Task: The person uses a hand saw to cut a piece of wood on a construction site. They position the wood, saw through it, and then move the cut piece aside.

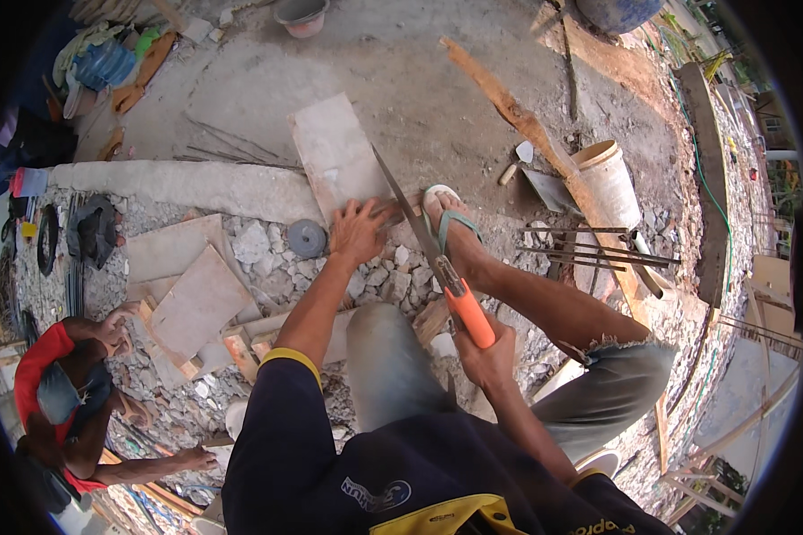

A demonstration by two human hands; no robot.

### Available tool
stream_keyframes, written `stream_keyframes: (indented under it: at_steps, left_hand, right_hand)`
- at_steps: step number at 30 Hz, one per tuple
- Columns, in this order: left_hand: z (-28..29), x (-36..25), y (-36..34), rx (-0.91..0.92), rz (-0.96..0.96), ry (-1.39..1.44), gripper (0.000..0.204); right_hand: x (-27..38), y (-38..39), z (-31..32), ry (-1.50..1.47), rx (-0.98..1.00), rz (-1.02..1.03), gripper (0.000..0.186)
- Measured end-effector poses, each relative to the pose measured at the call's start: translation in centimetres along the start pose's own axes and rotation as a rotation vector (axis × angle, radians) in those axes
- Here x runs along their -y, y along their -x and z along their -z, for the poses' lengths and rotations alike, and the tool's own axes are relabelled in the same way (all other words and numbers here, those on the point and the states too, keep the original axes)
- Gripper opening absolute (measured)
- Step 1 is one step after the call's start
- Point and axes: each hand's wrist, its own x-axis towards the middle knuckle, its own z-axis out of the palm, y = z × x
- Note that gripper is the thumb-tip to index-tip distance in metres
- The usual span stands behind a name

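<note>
One flat, pale, rectangular board [335,147] has its near end under the left hand [359,232], fingers spread. Along the board's right side is one thin metal handsaw [439,260], the right hand [489,352] wrapped around its orange handle [471,314]. Left of the board's near end: one round grey disc [307,238].

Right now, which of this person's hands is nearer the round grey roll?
Left: the left hand is just right of the round grey roll; the right hand, gripping the saw, is farther right and nearer the body.
</note>
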Motion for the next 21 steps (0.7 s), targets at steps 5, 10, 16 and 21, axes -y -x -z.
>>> stream_keyframes:
  at_steps: [5,10,16,21]
  left_hand:
    - [-0.1,0.2,-0.1,-0.008,-0.013,0.027,0.047]
    - [0.0,0.1,0.1,-0.001,0.007,0.057,0.049]
    - [0.3,0.1,-0.2,-0.025,0.012,0.073,0.049]
    - [0.1,0.3,-0.1,-0.044,0.050,0.141,0.049]
  right_hand:
    - [-0.4,-0.6,-0.7,0.063,0.035,-0.002,0.045]
    - [-0.7,-0.9,-1.2,-0.042,0.037,-0.072,0.041]
    - [-1.5,-3.3,-2.4,0.016,-0.039,0.101,0.018]
    - [-1.2,-0.7,-0.8,-0.050,-0.017,-0.129,0.033]
